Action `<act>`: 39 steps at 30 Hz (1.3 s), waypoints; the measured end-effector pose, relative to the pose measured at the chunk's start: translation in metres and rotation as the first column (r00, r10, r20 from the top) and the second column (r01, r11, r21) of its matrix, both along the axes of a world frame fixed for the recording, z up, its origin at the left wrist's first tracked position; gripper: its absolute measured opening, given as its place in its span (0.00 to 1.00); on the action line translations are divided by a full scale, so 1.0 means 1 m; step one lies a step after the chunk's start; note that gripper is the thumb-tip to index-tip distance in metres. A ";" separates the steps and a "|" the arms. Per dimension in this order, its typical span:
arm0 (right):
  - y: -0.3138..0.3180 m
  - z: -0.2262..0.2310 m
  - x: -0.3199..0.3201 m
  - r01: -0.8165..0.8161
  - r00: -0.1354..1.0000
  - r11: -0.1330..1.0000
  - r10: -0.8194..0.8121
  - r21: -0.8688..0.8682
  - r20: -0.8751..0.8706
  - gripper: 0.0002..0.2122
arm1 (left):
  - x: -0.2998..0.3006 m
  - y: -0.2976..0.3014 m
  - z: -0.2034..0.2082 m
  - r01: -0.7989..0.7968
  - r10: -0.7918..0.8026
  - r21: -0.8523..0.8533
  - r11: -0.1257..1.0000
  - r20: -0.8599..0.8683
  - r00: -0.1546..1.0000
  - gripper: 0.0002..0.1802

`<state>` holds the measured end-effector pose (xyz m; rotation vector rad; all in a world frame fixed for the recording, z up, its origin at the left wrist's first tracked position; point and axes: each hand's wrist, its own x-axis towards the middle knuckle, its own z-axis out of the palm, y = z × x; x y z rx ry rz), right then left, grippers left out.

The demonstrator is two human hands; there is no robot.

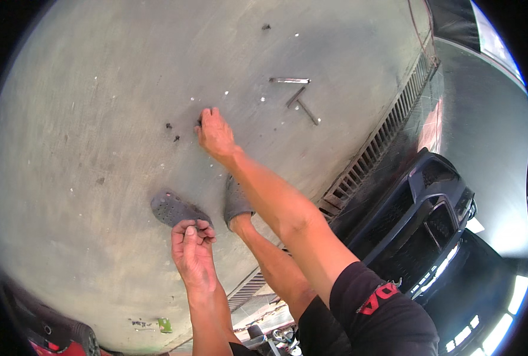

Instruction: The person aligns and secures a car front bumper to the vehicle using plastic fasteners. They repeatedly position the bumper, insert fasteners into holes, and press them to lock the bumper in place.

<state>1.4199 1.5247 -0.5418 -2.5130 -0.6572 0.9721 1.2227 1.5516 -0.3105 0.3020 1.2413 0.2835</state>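
1. The grip of the right hand (215, 132) is being held low at the floor (127, 77), back of the hand uppermost, fingers bent and pointing away from the body.
2. A dark piece (199, 122) is being noted at that hand's left edge; whether it is being pinched or merely touched cannot be told.
3. An upper loose piece (168, 126) and a lower loose piece (177, 138) are lying on the floor to the left of the right grip, near it but apart, the lower one slightly closer to the body.
4. The lower piece's long axis is being judged aslant; the upper piece is showing too small for an axis to be read.
5. The right hand is being recorded as nearer to both. The left hand (191, 249) is being held well apart, toward the body, palm up, fingers curled to the thumb; whether anything is being grasped cannot be told.
6. A T-shaped tool (308, 111) and a narrow bar (289, 80) are lying on the opposite side, to the right, the tool's shank running obliquely and the bar nearly crosswise.
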 end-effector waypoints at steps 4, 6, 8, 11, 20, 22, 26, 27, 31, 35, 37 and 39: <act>-0.010 -0.012 0.000 0.329 0.940 0.933 -0.308 0.150 -0.146 0.14 | 0.004 -0.002 0.003 0.028 -0.028 -0.005 1.000 -0.032 0.999 0.09; -0.018 -0.001 0.014 0.726 0.597 0.681 -0.555 0.096 -0.579 0.12 | 0.002 -0.004 0.000 0.018 -0.018 -0.005 1.000 -0.059 0.998 0.10; -0.032 0.010 0.035 0.858 0.351 0.513 -0.589 -0.001 -0.728 0.11 | 0.011 -0.004 0.003 0.023 -0.024 -0.015 1.000 -0.110 0.994 0.09; -0.047 0.010 0.082 0.847 0.450 0.527 -0.643 0.068 -0.620 0.12 | 0.001 -0.010 -0.007 0.173 -0.169 0.007 0.985 -0.194 0.966 0.10; -0.052 -0.012 0.286 0.395 0.897 0.892 -0.426 0.219 0.119 0.20 | -0.019 -0.047 -0.062 0.665 -0.535 0.133 0.735 -0.488 0.689 0.09; -0.034 -0.009 0.308 0.130 0.871 0.972 -0.205 0.193 0.446 0.23 | 0.013 -0.043 -0.085 0.803 -0.567 0.185 0.566 -0.620 0.542 0.08; 0.004 -0.013 0.316 -0.145 0.846 0.989 0.110 0.027 0.522 0.17 | 0.082 -0.025 -0.137 0.891 -0.606 0.088 0.445 -0.703 0.372 0.11; 0.018 -0.011 0.308 -0.197 0.852 0.980 0.185 -0.027 0.489 0.19 | 0.092 -0.022 -0.149 0.890 -0.562 0.121 0.440 -0.736 0.377 0.11; -0.030 -0.060 0.365 -0.371 0.603 0.922 0.328 -0.109 0.727 0.17 | 0.130 -0.036 -0.210 0.919 -0.486 0.285 0.272 -0.784 0.387 0.14; -0.007 -0.052 0.324 -0.283 0.746 0.951 0.300 -0.125 0.595 0.26 | 0.109 -0.044 -0.251 0.919 -0.361 0.392 0.049 -0.851 0.382 0.17; -0.007 -0.048 0.317 -0.177 0.772 0.973 0.230 -0.147 0.592 0.28 | 0.105 -0.050 -0.257 0.900 -0.319 0.435 0.023 -0.850 0.419 0.15; -0.013 -0.043 0.304 -0.065 0.808 0.992 0.115 -0.106 0.578 0.29 | 0.105 -0.052 -0.253 0.905 -0.385 0.415 0.096 -0.823 0.418 0.12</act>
